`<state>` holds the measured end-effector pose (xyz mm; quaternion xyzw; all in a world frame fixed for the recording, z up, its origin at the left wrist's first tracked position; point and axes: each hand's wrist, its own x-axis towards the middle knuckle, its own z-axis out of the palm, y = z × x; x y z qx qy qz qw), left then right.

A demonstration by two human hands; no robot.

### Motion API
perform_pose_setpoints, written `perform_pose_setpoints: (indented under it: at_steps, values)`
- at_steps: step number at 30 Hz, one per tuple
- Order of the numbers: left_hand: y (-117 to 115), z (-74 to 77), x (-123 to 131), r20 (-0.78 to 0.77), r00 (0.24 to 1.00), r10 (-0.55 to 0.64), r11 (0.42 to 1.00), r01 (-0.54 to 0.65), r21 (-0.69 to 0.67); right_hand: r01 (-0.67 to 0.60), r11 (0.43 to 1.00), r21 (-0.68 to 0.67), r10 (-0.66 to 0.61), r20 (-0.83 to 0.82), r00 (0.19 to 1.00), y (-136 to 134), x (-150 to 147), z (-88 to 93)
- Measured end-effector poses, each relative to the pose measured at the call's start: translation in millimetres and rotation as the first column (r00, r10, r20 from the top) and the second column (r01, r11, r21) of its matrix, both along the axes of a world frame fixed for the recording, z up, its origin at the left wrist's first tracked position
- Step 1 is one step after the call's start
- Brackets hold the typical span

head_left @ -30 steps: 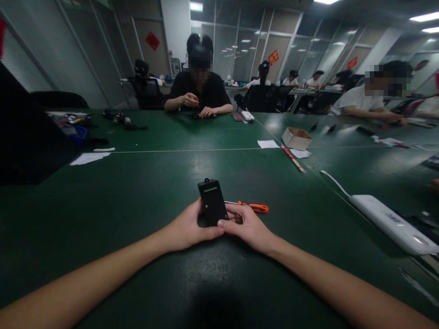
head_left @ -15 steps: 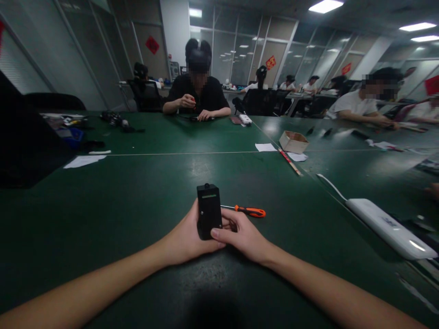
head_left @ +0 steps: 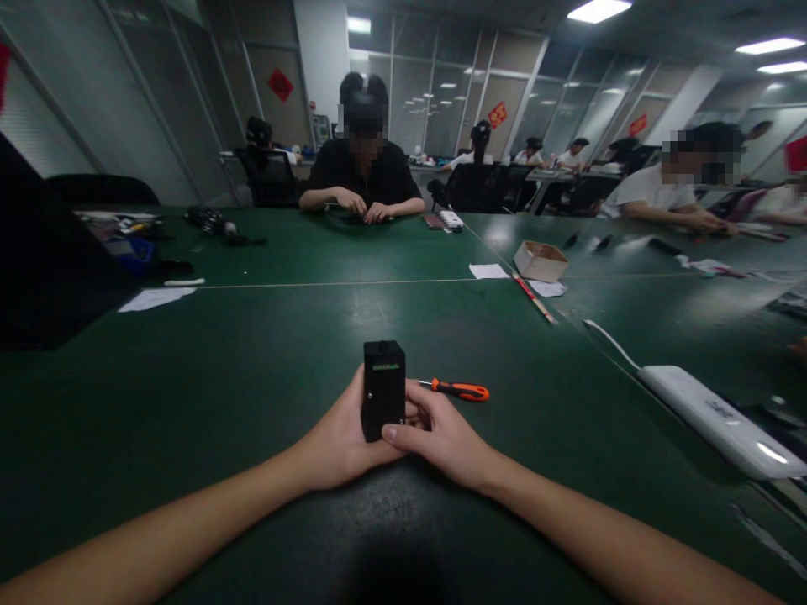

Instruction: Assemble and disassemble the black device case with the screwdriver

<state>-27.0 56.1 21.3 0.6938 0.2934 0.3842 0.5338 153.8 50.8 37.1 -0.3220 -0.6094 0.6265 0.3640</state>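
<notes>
Between my two hands a small black box (head_left: 384,393) is held upright near the middle of the view. A narrow slot near its top shows a green strip, and small screws sit on its face. My left hand (head_left: 344,437) wraps the box from the left and below. From the other side my right hand (head_left: 445,433) grips it, the thumb on its lower front corner and the other fingers partly hidden behind. Just beyond my right hand lies a screwdriver (head_left: 462,390) with an orange and black handle; the hand hides part of its shaft.
A white power strip (head_left: 719,420) with a cable lies at right on the green table (head_left: 252,361). Farther off are an open cardboard box (head_left: 540,262), papers (head_left: 488,271) and a red-and-tan stick (head_left: 533,298). A person (head_left: 362,168) in black sits opposite.
The black box has tipped slightly in my hands, and its green strip shows more clearly. The person opposite has lowered a hand to the table.
</notes>
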Motion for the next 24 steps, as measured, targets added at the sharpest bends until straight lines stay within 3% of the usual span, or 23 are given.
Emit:
perform_pose_setpoints:
  at_steps: [6, 9, 11, 13, 14, 16, 17, 18, 20, 24]
  values:
    - [-3, 2.8, 0, 0.055, 0.998, -0.005, 0.998, 0.008, -0.059, -0.007, 1.0, -0.018, 0.008, 0.055, 0.998, 1, -1, -6.7]
    - [-2, 5.5, -3, 0.042, 0.998, 0.037, 0.994, -0.033, -0.103, -0.039, 0.993, 0.114, 0.014, 0.218, 0.976, 1, 2, -4.9]
    - [3, 5.9, -6, 0.029, 0.995, 0.097, 0.988, -0.093, -0.124, -0.086, 0.957, 0.278, -0.032, 0.395, 0.918, 0, 9, -0.8]
    - [12, 4.8, -11, 0.047, 0.984, 0.173, 0.974, -0.163, -0.159, -0.163, 0.846, 0.508, -0.179, 0.559, 0.81, 2, 22, 3.8]
    - [17, 3.9, -14, 0.07, 0.976, 0.207, 0.963, -0.191, -0.191, -0.227, 0.738, 0.635, -0.308, 0.618, 0.724, 3, 30, 5.7]
    - [27, 2.4, -18, 0.127, 0.957, 0.261, 0.941, -0.223, -0.254, -0.345, 0.565, 0.75, -0.528, 0.65, 0.547, 10, 46, 7.2]
    - [31, 2.1, -20, 0.154, 0.947, 0.28, 0.932, -0.23, -0.281, -0.345, 0.537, 0.77, -0.608, 0.637, 0.474, 15, 53, 6.7]
    - [35, 2.2, -21, 0.175, 0.938, 0.301, 0.922, -0.239, -0.303, -0.326, 0.539, 0.777, -0.649, 0.629, 0.427, 20, 58, 5.4]
    - [39, 3.3, -23, 0.194, 0.921, 0.337, 0.902, -0.256, -0.348, -0.272, 0.574, 0.772, -0.649, 0.632, 0.424, 29, 66, 1.2]
    - [38, 7.2, -23, 0.182, 0.898, 0.401, 0.858, -0.298, -0.417, -0.109, 0.66, 0.743, -0.566, 0.588, 0.577, 34, 67, -6.6]
